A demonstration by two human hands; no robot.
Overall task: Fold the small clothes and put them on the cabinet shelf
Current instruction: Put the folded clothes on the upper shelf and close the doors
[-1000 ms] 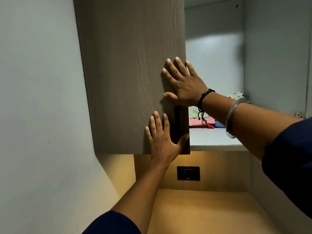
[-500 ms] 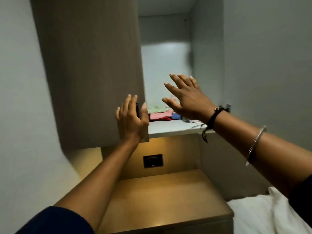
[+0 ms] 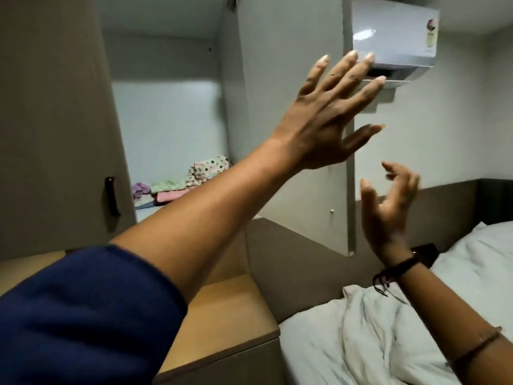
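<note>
Cabinet door [image 3: 55, 120] (seemingly shut) is released: left hand [image 3: 327, 118] and right hand [image 3: 388, 207] hover open-fingered, empty.

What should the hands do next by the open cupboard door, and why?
Probably push the open door shut with the left hand, spread near its edge. The clothes already lie on the shelf, and the right hand holds nothing.

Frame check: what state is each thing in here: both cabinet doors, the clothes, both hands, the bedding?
Left door: closed or nearly so.
Right door: swung open.
Clothes: piled on the shelf.
Left hand: raised, fingers spread, holding nothing.
Right hand: fingers loosely curled, empty.
Bedding: rumpled.
</note>
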